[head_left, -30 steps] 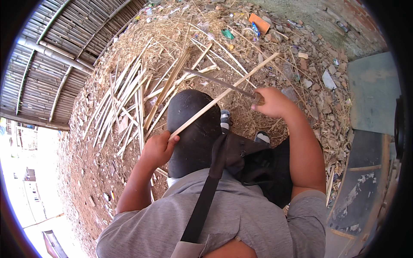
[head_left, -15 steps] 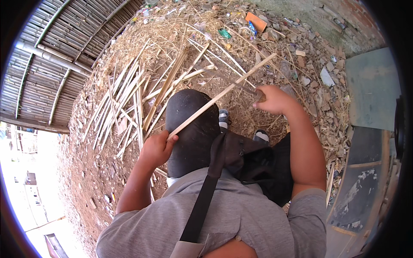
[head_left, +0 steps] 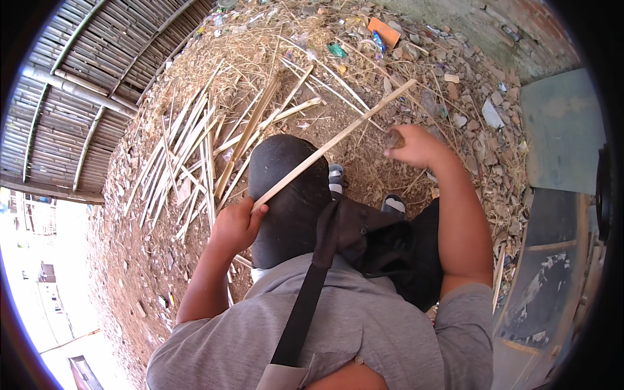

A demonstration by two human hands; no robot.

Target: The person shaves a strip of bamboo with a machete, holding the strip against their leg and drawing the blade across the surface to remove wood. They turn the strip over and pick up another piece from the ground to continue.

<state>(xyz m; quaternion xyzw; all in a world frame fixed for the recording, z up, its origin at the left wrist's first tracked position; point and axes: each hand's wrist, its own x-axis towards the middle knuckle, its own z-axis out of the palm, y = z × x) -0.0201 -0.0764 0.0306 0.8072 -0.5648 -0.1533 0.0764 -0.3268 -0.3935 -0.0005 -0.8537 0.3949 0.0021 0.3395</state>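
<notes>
My left hand (head_left: 235, 225) is closed round the near end of a pale bamboo strip (head_left: 351, 129). From there the strip slants up and away to the right, crossing above my left knee, which has a dark cover (head_left: 283, 159). To the right of the strip, my right hand (head_left: 416, 147) grips a knife (head_left: 394, 138) by its brownish handle. Its blade can hardly be made out now; the earlier view shows it dark and narrow across the strip.
Split bamboo strips (head_left: 188, 146) lie in a loose heap on the ground ahead and left. Dry shavings, stones and litter spread beyond, with an orange block (head_left: 384, 32) near the wall. A bamboo-slat panel (head_left: 71, 97) stands at the left, grey-green boards (head_left: 562, 133) at the right.
The knife blade, seen across the strip before, no longer shows there. My right hand has tilted and shifted slightly. My left hand and the bamboo strip stay almost in place.
</notes>
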